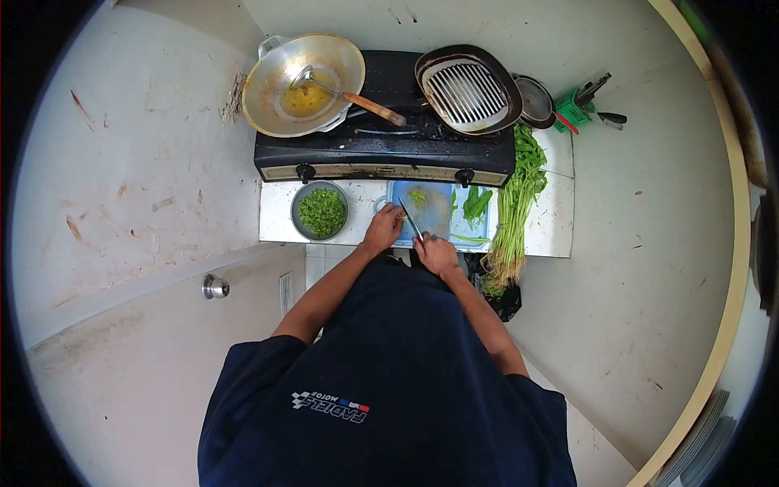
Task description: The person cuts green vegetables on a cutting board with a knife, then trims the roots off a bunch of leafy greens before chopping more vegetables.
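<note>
A knife is in my right hand, its fingers wrapped round the handle and the blade pointing up and left over a blue cutting board. My left hand is at the board's left edge, fingers pressed together beside the blade; what they hold is too small to name. Chopped green bits lie near the top of the board. Green leaves rest just right of it on a light blue tray. Left of my hands, a grey bowl holds chopped greens.
A black stove behind the board carries a wok with a ladle and a grill pan. On the right are a long bunch of greens, a small pan and a green basket of utensils.
</note>
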`<state>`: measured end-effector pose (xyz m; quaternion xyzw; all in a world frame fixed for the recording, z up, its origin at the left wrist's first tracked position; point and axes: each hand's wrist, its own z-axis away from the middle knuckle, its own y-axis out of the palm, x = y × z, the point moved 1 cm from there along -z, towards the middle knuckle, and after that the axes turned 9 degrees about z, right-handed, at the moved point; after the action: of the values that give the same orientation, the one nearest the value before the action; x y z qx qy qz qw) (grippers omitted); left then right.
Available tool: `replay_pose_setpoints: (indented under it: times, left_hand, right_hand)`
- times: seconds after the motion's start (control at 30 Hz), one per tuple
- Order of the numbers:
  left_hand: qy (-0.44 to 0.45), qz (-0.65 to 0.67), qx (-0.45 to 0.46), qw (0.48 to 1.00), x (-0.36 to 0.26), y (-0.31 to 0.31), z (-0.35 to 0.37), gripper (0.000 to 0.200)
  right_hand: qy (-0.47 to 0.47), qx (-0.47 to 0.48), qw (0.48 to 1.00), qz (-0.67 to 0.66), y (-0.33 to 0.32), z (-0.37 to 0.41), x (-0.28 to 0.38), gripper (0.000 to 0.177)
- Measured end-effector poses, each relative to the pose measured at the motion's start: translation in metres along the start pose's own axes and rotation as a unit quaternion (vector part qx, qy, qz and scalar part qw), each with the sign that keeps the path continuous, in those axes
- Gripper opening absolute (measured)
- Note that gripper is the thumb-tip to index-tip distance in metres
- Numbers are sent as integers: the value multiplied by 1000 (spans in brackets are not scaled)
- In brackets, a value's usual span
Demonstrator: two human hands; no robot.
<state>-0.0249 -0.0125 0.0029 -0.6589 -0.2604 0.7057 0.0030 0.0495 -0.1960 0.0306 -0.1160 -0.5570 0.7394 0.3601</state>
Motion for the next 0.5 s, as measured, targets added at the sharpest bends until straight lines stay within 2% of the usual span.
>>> replay_pose_setpoints:
  times: [0.5]
  left_hand:
    - [-14, 23, -17, 999, -2, -1, 1, 9]
  right_hand:
    - [-14, -7, 999, 32, -1, -8, 7, 47]
